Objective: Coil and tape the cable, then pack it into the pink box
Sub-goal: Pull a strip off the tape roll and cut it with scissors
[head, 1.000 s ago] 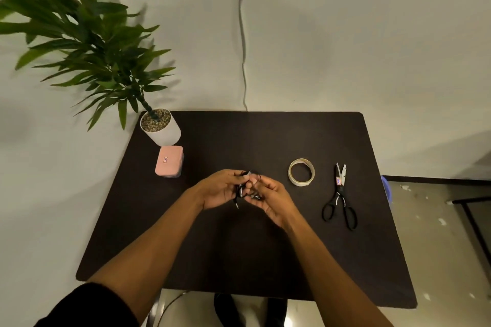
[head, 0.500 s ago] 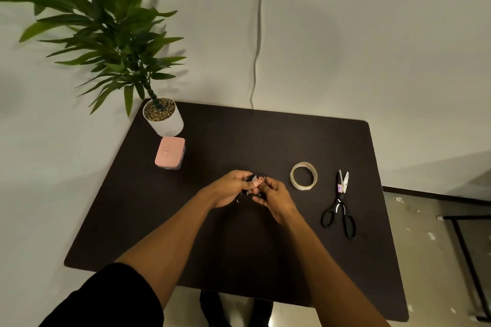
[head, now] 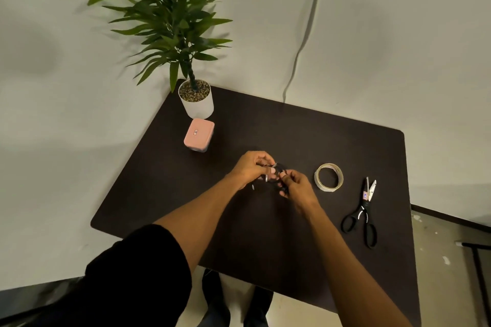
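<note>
A thin black cable [head: 279, 170] is bunched into small loops between both hands above the middle of the dark table [head: 305, 247]. My left hand [head: 252, 167] pinches the bundle from the left, and a silver plug end hangs below it. My right hand [head: 296, 186] grips the loops from the right. The pink box [head: 198, 134] stands closed at the back left, well apart from my hands. A roll of pale tape [head: 328, 177] lies flat just right of my right hand.
Black-handled scissors [head: 362, 214] lie at the right, blades pointing away from me. A potted plant in a white pot [head: 196, 99] stands at the back left corner behind the pink box. A cord runs down the wall behind the table.
The view has swung to the left, so the table sits further right in the frame. Both hands stay together on the cable bundle, fingers shifting slightly.
</note>
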